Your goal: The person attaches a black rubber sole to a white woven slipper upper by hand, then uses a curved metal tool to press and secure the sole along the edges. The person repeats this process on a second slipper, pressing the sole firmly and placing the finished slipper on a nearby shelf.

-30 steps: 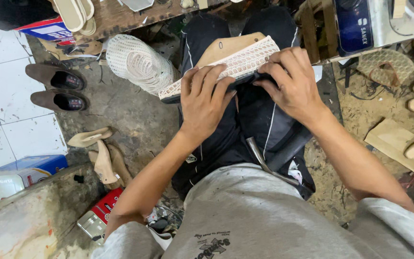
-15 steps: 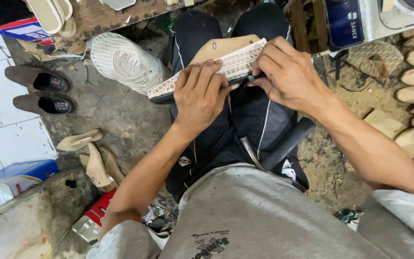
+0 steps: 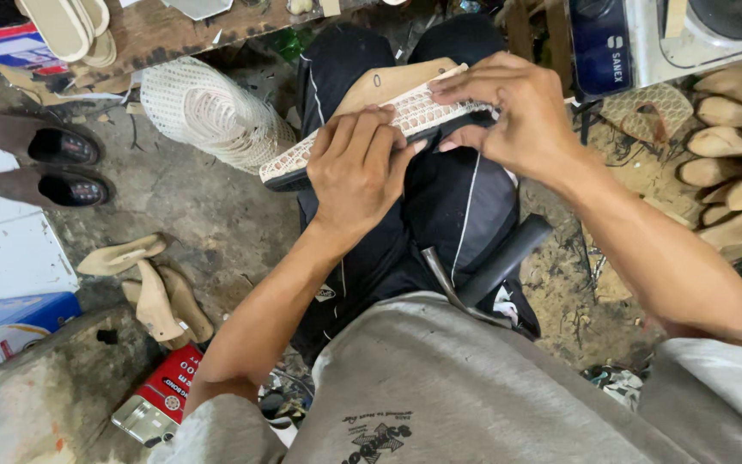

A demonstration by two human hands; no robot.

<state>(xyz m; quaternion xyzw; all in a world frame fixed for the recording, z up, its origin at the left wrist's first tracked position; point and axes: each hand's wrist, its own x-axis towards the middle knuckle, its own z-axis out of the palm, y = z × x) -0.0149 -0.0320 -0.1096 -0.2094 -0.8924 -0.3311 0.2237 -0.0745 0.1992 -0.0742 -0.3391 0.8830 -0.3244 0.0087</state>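
I sit with a shoe sole (image 3: 405, 116) across my lap, its white woven-textured side up and a black edge below. My left hand (image 3: 358, 167) grips the sole near its middle, fingers curled over the top edge. My right hand (image 3: 508, 112) holds the far end, fingertips pinching the edge. A tan insole board (image 3: 388, 83) lies under the sole on my dark trousers. A hammer (image 3: 478, 279) with a black handle rests on my right thigh.
A roll of white woven mesh (image 3: 208, 112) lies on the concrete floor at left, beyond it a pair of brown shoes (image 3: 49, 163). Tan cut pieces (image 3: 152, 288) and a red box (image 3: 161, 391) sit lower left. Wooden shoe lasts (image 3: 736, 146) are stacked at right.
My view has shifted slightly, so the sole sits lower and more to the right in frame. My right hand has slid along to the sole's far end; the left keeps its grip.
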